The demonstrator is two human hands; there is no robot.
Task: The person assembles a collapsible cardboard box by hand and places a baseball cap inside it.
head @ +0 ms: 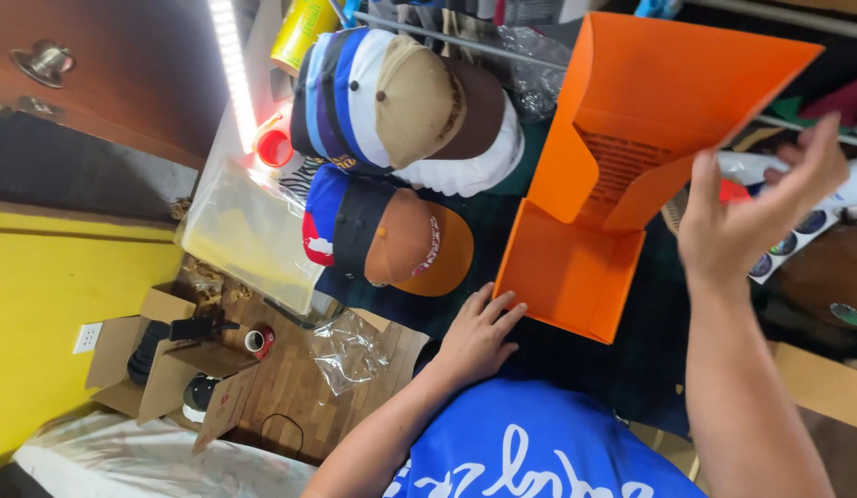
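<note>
Floor at far left: yellow wall with a white outlet (87,337), open cardboard box (161,369) on the wood floor holding dark items, small red-and-white can (260,341) just beside it, crumpled clear plastic bag (347,350) further right. White sheeting along the bottom edge.

Above that, a clear plastic bin lid (248,231) rests at the surface edge, red cup (274,146) near its top, lit LED strip (232,65) running up from there.

Centre-left on the dark green surface (488,231): two stacks of caps. Upper stack (410,111) is navy, blue, white, tan and brown caps nested together. Lower stack (391,235) is blue, black and an orange-brown cap outermost.

Left hand (476,337) lies flat on the surface, fingers spread and open, gripping nothing. Fingertips sit just beside the near corner of the orange box (568,272); cannot tell if they touch it.

Orange box stands open on the surface right of the lower cap stack. Its tall lid flap (668,101) is raised and tilted back, with printed text on an inner panel.

Right hand (751,217) is raised right of the flap, fingers loosely curled and open, holding nothing. It is close to the flap's right edge; contact not clear.

Blue shirt with white lettering (530,452) fills the bottom centre. Cardboard edge (820,378) at far right.
</note>
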